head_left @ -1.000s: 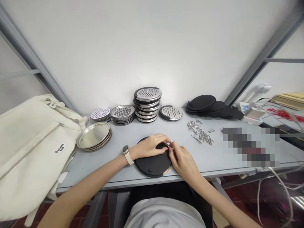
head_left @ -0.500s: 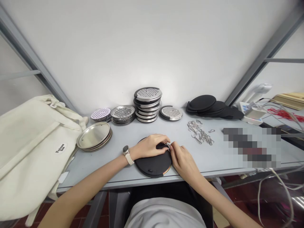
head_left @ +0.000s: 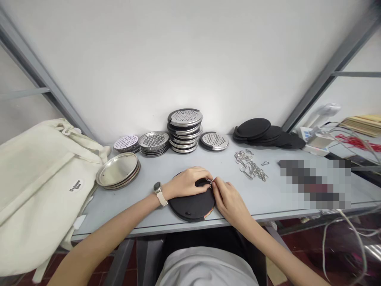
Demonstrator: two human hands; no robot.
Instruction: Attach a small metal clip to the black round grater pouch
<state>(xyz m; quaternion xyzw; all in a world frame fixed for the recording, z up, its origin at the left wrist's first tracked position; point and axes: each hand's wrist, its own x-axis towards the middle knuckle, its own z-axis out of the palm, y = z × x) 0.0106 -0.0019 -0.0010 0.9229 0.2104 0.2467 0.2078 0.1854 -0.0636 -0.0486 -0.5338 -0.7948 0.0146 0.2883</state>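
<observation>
Smooth grey table | left hand pressing flat round black disc | right hand pinching small metal ring

Bare tabletop runs across the middle of the frame between the near hands and the row at the back, and a wider open patch lies lower right of centre, short of the blurred patch. At the back, the tall stack of perforated metal discs stands at centre, with lower stacks to its left and black discs to its right. Left of centre sit the shallow metal pans and the cream bag; the loose metal rings lie right of centre.
</observation>
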